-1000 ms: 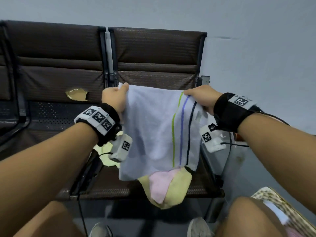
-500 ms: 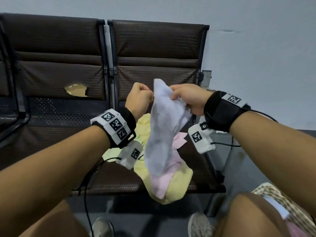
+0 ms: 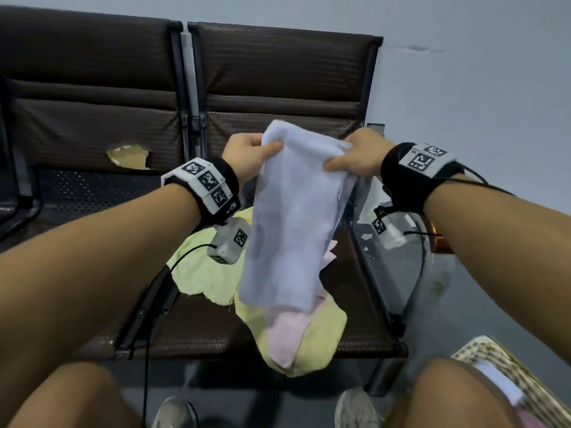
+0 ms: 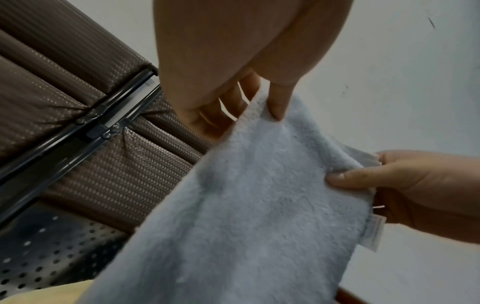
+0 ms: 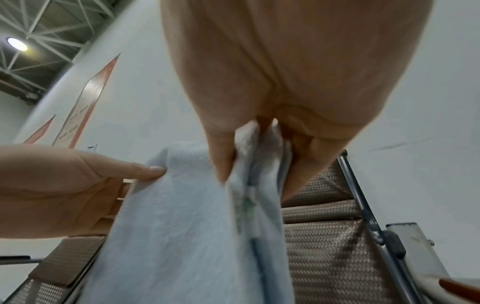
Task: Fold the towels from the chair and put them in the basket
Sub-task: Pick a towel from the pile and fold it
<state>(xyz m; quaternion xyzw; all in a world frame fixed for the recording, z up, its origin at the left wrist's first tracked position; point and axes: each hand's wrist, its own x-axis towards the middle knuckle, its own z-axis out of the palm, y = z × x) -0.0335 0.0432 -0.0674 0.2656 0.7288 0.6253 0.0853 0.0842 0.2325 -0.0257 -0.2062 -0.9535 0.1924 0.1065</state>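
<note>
A pale blue-white towel (image 3: 293, 217) hangs folded in half lengthwise in front of the brown chair (image 3: 278, 88). My left hand (image 3: 250, 156) pinches its top left corner between thumb and fingers. At the top right corner my right hand (image 3: 355, 157) grips the doubled edges. The left wrist view shows the towel (image 4: 259, 205) with my left hand (image 4: 259, 102) and my right hand (image 4: 389, 179) on it. In the right wrist view the striped edge of the towel (image 5: 182, 226) runs down from my right hand (image 5: 254, 148). Yellow-green towels (image 3: 210, 273) and a pink one (image 3: 287, 338) lie heaped on the seat. A woven basket (image 3: 500, 366) shows at the lower right.
A second brown chair (image 3: 86, 88) with a torn patch stands on the left. Cables from the wrist cameras hang over the seat edge. My knees and shoes are at the bottom, close to the seat front. A grey wall is behind.
The towel was spread wide with its stripes showing; my hands came together and folded it in half, then moved slightly apart, so it hangs as a narrow doubled strip.
</note>
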